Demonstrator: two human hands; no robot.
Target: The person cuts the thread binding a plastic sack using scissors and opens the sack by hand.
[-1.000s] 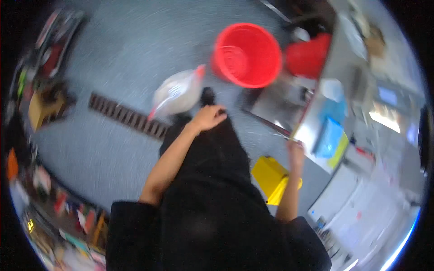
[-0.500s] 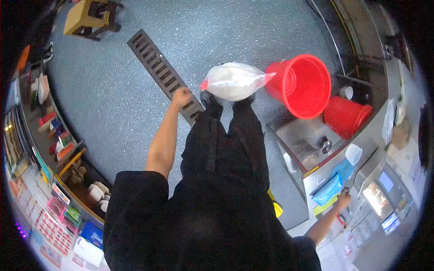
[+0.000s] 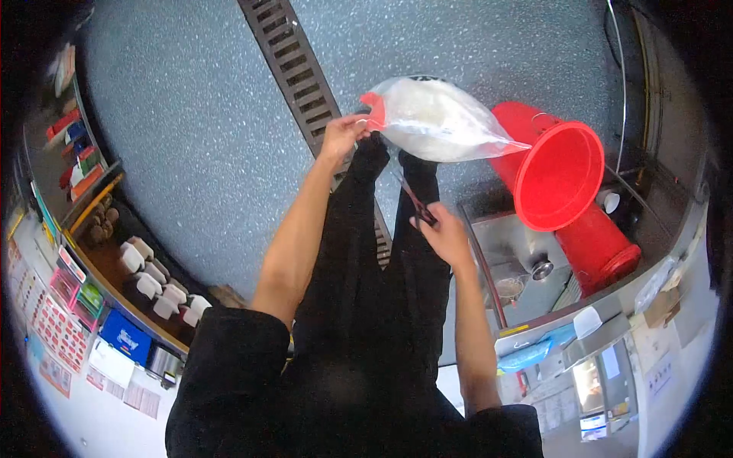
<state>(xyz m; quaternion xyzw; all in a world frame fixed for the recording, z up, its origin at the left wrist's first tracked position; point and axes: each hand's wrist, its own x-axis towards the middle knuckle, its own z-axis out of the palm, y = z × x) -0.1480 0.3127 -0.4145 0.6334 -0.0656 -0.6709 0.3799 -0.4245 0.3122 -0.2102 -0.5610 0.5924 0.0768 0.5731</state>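
A clear plastic sack [image 3: 439, 122] with pale contents and red corners is in front of my feet. My left hand [image 3: 345, 137] pinches its red corner [image 3: 374, 113] on the left side. The sack's right tip reaches across the side of an upper red bucket [image 3: 565, 175]. Over my right thigh, my right hand [image 3: 447, 235] grips a pair of dark-handled scissors [image 3: 420, 208], fingers wrapped round the handles. The blades point up toward the sack and stay apart from it. Whether the blades are spread I cannot tell.
A second red bucket [image 3: 599, 259] lies beside a steel sink [image 3: 527, 244] on the right. A drain grate [image 3: 301, 76] crosses the floor. White containers [image 3: 153, 275] sit on a left shelf. A blue plastic bag [image 3: 527, 357] rests on the right counter.
My right hand has come from the right-hand counter to above my thigh, with the scissors. My left hand has moved forward and taken hold of the sack's red corner. The view has shifted.
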